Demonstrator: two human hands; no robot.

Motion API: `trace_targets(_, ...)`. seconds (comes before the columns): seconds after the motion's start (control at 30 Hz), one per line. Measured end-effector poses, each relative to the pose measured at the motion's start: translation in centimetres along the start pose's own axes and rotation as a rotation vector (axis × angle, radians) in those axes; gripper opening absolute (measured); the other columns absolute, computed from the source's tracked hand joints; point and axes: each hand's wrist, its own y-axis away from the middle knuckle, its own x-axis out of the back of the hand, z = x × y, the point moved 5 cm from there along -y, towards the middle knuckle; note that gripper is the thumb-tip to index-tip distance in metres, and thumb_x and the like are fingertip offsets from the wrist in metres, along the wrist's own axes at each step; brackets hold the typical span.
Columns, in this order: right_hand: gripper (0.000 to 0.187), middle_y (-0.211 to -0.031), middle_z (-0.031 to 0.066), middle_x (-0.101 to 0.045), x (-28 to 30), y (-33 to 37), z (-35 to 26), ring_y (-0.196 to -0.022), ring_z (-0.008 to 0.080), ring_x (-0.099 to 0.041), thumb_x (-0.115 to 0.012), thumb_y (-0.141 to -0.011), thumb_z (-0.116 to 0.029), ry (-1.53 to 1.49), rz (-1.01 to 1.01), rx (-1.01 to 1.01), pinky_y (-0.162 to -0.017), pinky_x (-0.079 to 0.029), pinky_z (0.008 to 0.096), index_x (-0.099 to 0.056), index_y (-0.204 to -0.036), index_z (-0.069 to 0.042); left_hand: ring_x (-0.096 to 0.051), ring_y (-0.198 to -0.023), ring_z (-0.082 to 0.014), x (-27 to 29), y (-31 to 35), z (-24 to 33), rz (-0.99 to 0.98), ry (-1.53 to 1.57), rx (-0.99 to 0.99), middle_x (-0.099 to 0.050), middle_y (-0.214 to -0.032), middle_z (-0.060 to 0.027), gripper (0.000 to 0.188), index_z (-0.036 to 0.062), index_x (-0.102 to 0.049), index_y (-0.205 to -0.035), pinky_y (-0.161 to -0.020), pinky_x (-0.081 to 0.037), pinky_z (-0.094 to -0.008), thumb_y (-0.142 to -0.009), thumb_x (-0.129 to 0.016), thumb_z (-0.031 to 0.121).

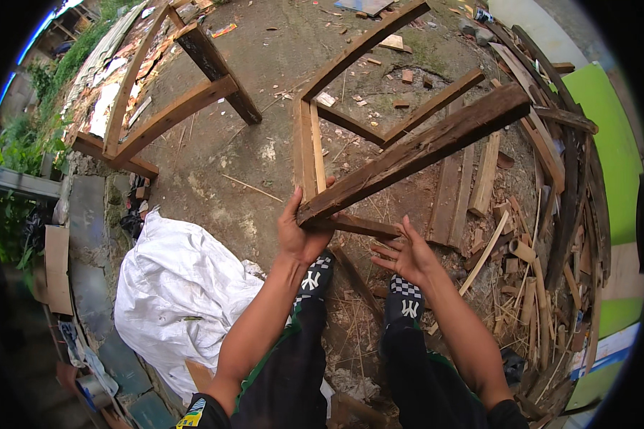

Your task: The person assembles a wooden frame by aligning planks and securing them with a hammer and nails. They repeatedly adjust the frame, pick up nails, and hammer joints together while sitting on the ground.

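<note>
A wooden frame of joined beams stands before me. Its thick dark beam slants up to the right from a near corner. My left hand is closed round that corner, thumb on the near side and fingers partly hidden beneath the wood. A short crosspiece runs from there toward my right hand. The right hand's fingers are spread and hold nothing, close to the crosspiece's end; I cannot tell whether they touch it.
Another wooden frame stands at the far left. A white sack lies beside my left leg. Planks, bamboo pieces and scraps are heaped on the right, by a green panel. Wood chips litter the ground.
</note>
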Motion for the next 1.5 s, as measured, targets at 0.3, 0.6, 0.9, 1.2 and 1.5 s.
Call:
trace_targets(0.3, 0.045, -0.132, 0.0259, -0.053, 1.4, -1.1, -0.2, -0.124, 0.0419, -0.064, -0.064, -0.109, -0.024, -0.301, 0.078, 0.159, -0.101, -0.066, 0.0535, -0.040, -0.134, 0.004, -0.046, -0.087, -0.0234, 4.2, -0.8, -2.1, -0.092, 0.321, 0.089, -0.048, -0.084, -0.0065, 0.058, -0.0040, -0.056, -0.133, -0.094, -0.041, -0.0397, -0.107, -0.054, 0.048)
trace_targets(0.6, 0.031, -0.116, 0.0162, -0.055, -2.5, 4.4, -2.5, -0.110, 0.0320, -0.068, -0.063, -0.109, -0.017, -0.058, 0.197, 0.455, -0.090, -0.071, 0.0535, -0.043, -0.126, 0.000, -0.061, -0.101, -0.0296, 6.1, -0.3, -2.2, -0.206, 0.336, 0.151, -0.062, -0.095, -0.0099, 0.062, -0.0052, -0.051, -0.144, -0.103, -0.046, -0.0447, -0.105, -0.057, 0.042)
trace_targets(0.9, 0.023, -0.114, 0.0134, -0.056, 0.9, 3.1, -0.7, -0.106, 0.0277, -0.068, -0.065, -0.108, -0.015, 0.080, 0.227, 0.592, -0.086, -0.072, 0.0504, -0.048, -0.119, -0.004, -0.070, -0.103, -0.0331, 14.0, -0.6, -3.6, 0.169, -0.020, 0.373, -0.068, -0.108, -0.0150, 0.040, 0.0031, -0.057, -0.137, -0.098, -0.058, -0.0520, -0.104, -0.071, 0.020)
trace_targets(1.2, 0.024, -0.121, 0.0138, -0.059, 6.0, 0.5, 1.5, -0.117, 0.0301, -0.065, -0.068, -0.107, -0.018, 0.096, 0.163, 0.532, -0.094, -0.068, 0.0573, -0.049, -0.118, -0.008, -0.073, -0.100, -0.0250, 19.0, -1.3, -6.5, 0.197, -0.333, 0.444, -0.072, -0.108, -0.0114, 0.039, 0.0039, -0.057, -0.144, -0.089, -0.062, -0.0398, -0.107, -0.065, 0.016)
trace_targets(1.5, 0.022, -0.131, 0.0146, -0.060, 7.6, -4.0, 0.0, -0.122, 0.0340, -0.065, -0.066, -0.108, -0.018, 0.019, 0.098, 0.431, -0.103, -0.061, 0.0643, -0.047, -0.118, -0.011, -0.072, -0.100, -0.0250, 19.1, -5.2, -6.1, 0.145, -0.394, 0.369, -0.071, -0.112, -0.0101, 0.047, 0.0061, -0.052, -0.151, -0.089, -0.062, -0.0406, -0.106, -0.067, 0.012)
